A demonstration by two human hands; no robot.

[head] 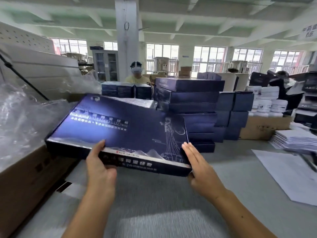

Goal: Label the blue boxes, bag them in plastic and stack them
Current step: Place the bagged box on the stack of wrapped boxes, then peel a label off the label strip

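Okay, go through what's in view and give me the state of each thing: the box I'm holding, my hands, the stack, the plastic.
Blue box: closed, unbagged, tilted, held in the air.
Left hand: grips the box's near edge, thumb on top.
Right hand: fingers straight, pressing the box's right corner.
Stack of blue boxes: closed, piled unevenly behind.
Plastic bags: crumpled heap, left.
White sheets: flat pile, right.

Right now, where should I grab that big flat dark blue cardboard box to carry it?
Probably by its near long edge, from your side, both hands apart. The big flat dark blue cardboard box is wide, thin and tilted, so one hand might let it tip. The left hand grips that edge, thumb on top; the right hand presses the near right corner.
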